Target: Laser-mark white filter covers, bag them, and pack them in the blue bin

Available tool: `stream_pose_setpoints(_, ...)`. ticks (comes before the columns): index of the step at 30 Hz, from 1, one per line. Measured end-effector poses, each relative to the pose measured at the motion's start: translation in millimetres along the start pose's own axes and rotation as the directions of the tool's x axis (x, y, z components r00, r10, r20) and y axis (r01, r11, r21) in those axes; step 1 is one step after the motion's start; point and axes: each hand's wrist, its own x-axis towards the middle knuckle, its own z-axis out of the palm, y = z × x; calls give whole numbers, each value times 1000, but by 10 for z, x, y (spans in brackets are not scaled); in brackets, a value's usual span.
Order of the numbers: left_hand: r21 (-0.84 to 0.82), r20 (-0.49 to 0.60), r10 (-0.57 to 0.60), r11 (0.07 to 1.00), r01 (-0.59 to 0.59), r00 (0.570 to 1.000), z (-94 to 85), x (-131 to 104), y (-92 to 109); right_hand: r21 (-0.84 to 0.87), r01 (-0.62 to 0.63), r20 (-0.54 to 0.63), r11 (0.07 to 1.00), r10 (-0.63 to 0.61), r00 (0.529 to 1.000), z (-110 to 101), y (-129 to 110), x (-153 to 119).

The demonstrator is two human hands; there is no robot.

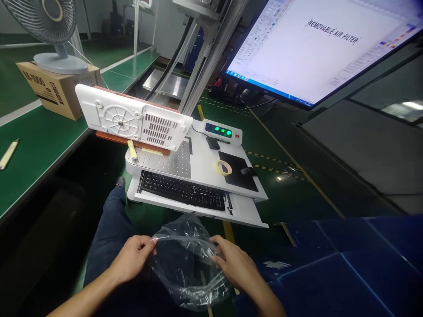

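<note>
Your left hand [134,255] pinches the upper edge of a clear, crinkled plastic bag [188,268] between thumb and fingertips, the fingers curled in on the film. Your right hand [233,264] grips the opposite edge of that bag, fingers bent and pressed onto the plastic, so the bag's mouth is stretched between your two hands. The bag hangs over your lap, directly below the black computer keyboard [183,191] and nearer to you than it; whether anything lies inside the bag cannot be told.

The keyboard sits on a white pull-out tray [244,213] of a small white table [205,165]. Just behind the keyboard lies a perforated grey metal plate [172,163], and above that plate, further from you than the keyboard, a flat white plastic panel with a round spoked mark and rows of vent slots [135,119] rests tilted on a reddish-brown board [109,137]. A small yellow strip [132,149] lies at the front edge of that board. To the right of the keyboard a roll of pale yellow tape [224,167] rests on a black mouse mat [236,171], with a dark mouse [247,171] beside it. Behind the mat stands a white control box with green lights [221,130].

Well above and right of the keyboard, a large monitor [317,48] shows the words "REMOVABLE AIR FILTER". Far left of the keyboard, a grey fan [53,31] stands on a brown cardboard box [56,86].
</note>
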Motion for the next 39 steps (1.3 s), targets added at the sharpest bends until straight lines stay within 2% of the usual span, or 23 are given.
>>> stream_pose_setpoints(1, 28, -53, 66, 998, -64, 996, -16, 11, -7, -41, -4, 10, 999, 5, 1000, -12, -7, -7)
stream_pose_setpoints(3, 61, -138, 166, 985, -158, 976, -48, 19, -23, -12, 36, -65, 999, -37, 997, -67, -74, -21)
stream_pose_setpoints(5, 55, -175, 181, 983, -174, 968, -57, 12, -41, 117, 117, -214, 986, -90, 973, -137, -197, -31)
stream_pose_setpoints(7, -14, -127, 150, 988, -153, 981, -29, -3, -62, 235, 184, -300, 955, -109, 948, -193, -352, -34)
stream_pose_setpoints(10, -176, 8, 84, 981, -81, 996, 51, -17, -101, 266, 261, -210, 928, -209, 955, -231, -571, -29)
stream_pose_setpoints(11, -216, 15, 75, 974, -70, 997, 68, -19, -113, 259, 290, -181, 921, -249, 952, -238, -622, -28)
stream_pose_setpoints(13, -263, -42, 68, 962, -77, 997, 62, -23, -124, 265, 325, -200, 908, -278, 939, -260, -680, -28)
stream_pose_setpoints(15, -287, -129, 55, 954, -90, 990, -2, -39, -110, 309, 317, -254, 897, -243, 936, -312, -687, -30)
stream_pose_setpoints(18, -345, -191, 30, 934, -96, 981, -158, -101, -30, 341, 309, -207, 888, -250, 946, -446, -673, -24)
stream_pose_setpoints(20, -396, -167, 47, 912, -110, 985, -249, -161, 60, 344, 311, -220, 886, -246, 944, -549, -690, 1)
stream_pose_setpoints(22, -424, -119, 88, 896, -131, 989, -307, -221, 158, 356, 291, -302, 888, -185, 935, -641, -735, 51)
stream_pose_setpoints(24, -430, -78, 126, 891, -148, 989, -333, -267, 244, 370, 267, -370, 890, -122, 921, -714, -801, 116)
stream_pose_setpoints(27, -438, -58, 150, 884, -160, 987, -339, -290, 307, 355, 258, -385, 899, -110, 916, -784, -909, 204)
stream_pose_setpoints(31, -456, -67, 118, 880, -136, 991, -341, -254, 240, 280, 260, -339, 924, -158, 927, -817, -1045, 238)
stream_pose_setpoints(35, -412, -60, 91, 905, -107, 994, -393, -223, 65, 232, 336, -179, 913, -299, 937, -840, -1179, 209)
stream_pose_setpoints(37, -403, -6, 84, 912, -80, 996, -468, -234, 5, 263, 369, -148, 891, -341, 928, -880, -1244, 214)
stream_pose_setpoints(39, -416, 65, 105, 907, -69, 992, -594, -247, 4, 298, 391, -191, 871, -347, 918, -943, -1308, 269)
